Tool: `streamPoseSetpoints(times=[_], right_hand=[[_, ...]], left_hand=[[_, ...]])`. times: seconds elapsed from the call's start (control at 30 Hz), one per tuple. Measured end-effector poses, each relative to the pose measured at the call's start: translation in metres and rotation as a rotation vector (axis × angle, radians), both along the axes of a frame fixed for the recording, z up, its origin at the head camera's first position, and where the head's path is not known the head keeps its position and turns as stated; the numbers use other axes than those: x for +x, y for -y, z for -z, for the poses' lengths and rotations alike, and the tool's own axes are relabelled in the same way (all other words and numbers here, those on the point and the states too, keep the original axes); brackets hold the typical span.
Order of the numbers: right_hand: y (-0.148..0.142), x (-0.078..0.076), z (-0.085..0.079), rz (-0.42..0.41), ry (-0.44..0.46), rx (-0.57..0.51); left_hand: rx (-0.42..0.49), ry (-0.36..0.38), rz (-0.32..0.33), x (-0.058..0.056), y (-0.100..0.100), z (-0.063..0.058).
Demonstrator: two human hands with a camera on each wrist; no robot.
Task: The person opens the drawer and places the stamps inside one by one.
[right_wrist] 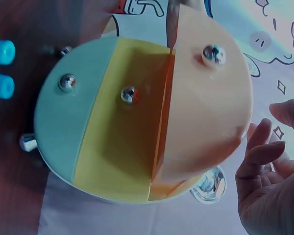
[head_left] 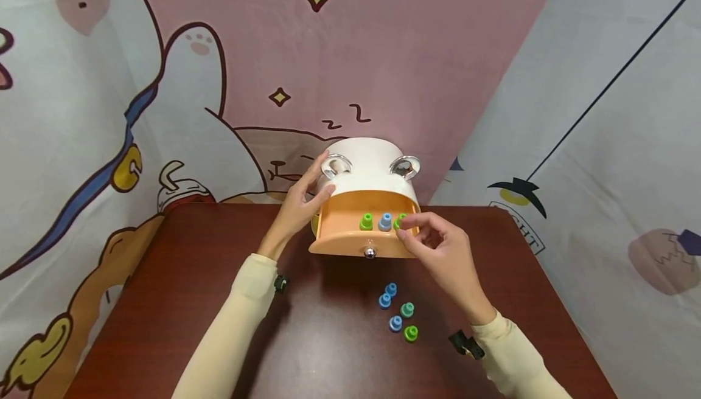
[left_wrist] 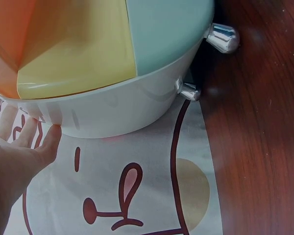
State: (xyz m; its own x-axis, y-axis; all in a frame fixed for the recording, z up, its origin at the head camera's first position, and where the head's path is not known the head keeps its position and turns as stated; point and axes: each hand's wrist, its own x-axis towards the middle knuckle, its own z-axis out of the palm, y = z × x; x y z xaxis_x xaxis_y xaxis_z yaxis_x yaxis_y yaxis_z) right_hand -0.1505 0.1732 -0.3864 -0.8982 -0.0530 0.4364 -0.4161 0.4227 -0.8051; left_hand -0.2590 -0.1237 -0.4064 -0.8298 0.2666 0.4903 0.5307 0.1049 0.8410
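A white round box point(head_left: 368, 168) with two silver ears stands at the table's far edge, its orange drawer point(head_left: 336, 238) pulled out. In the drawer stand a green peg point(head_left: 366, 221), a blue peg point(head_left: 386, 221) and a second green peg point(head_left: 400, 221). My left hand point(head_left: 320, 189) rests with straight fingers against the box's left side; in the left wrist view its fingertips point(left_wrist: 51, 134) touch the white wall point(left_wrist: 127, 110). My right hand point(head_left: 408, 233) hovers at the drawer's right front, fingertips beside the second green peg. In the right wrist view that hand point(right_wrist: 269, 147) is loosely curled and holds nothing.
Several blue and green pegs point(head_left: 397, 312) lie in a cluster on the dark wooden table point(head_left: 164, 301) in front of the drawer. The drawer has a silver knob point(head_left: 370, 252). Printed cloth hangs behind and on both sides. Two blue pegs point(right_wrist: 0, 68) show at the right wrist view's left edge.
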Motion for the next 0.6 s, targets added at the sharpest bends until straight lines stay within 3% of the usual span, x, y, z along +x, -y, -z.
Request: streamPoseSetpoints(times=[0.1, 0.3, 0.6], right_hand=[[0.004, 0.011, 0.005, 0.026, -0.037, -0.018], [0.011, 0.031, 0.013, 0.094, -0.213, -0.025], [0.024, 0.041, 0.027, 0.093, -0.164, -0.092]], left_hand=[[-0.001, 0.014, -0.004, 0.0, -0.001, 0.0], [0.002, 0.017, -0.003, -0.001, -0.002, 0.001], [-0.001, 0.006, -0.003, 0.0, 0.001, 0.0]])
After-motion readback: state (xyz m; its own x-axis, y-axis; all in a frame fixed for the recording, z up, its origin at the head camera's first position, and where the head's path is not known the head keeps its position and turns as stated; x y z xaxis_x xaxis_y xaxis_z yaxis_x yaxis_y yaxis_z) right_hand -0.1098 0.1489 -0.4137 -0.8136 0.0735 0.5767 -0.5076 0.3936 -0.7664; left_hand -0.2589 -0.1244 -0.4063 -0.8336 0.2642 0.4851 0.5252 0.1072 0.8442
